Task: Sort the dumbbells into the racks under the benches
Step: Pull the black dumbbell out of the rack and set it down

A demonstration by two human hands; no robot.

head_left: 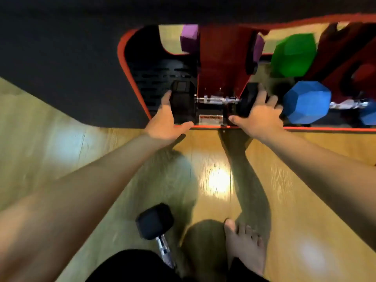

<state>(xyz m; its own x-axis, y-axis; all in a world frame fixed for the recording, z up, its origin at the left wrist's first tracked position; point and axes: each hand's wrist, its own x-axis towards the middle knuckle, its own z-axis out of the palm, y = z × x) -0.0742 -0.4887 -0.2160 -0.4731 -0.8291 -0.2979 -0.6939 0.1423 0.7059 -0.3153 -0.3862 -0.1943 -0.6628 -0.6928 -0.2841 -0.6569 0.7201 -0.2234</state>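
black dumbbell [215,99] in rack [221,62] — left hand [166,123], right hand [258,117] flat against its ends.

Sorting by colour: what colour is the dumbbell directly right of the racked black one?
Blue dumbbell, seen best in the head view.

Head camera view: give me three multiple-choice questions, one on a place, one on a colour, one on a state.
1. The near black dumbbell lies: A) on the floor by the bare foot; B) on a shelf; C) on a chair.
2. The dumbbell head beside the right hand is: A) purple; B) blue; C) yellow.
3. The far black dumbbell has: A) one hand round its handle; B) a hand on each head; C) no hand on it.
Answers: A, it rests on the wooden floor; B, the blue head adjoins the fingers; B, left hand and right hand press its ends.
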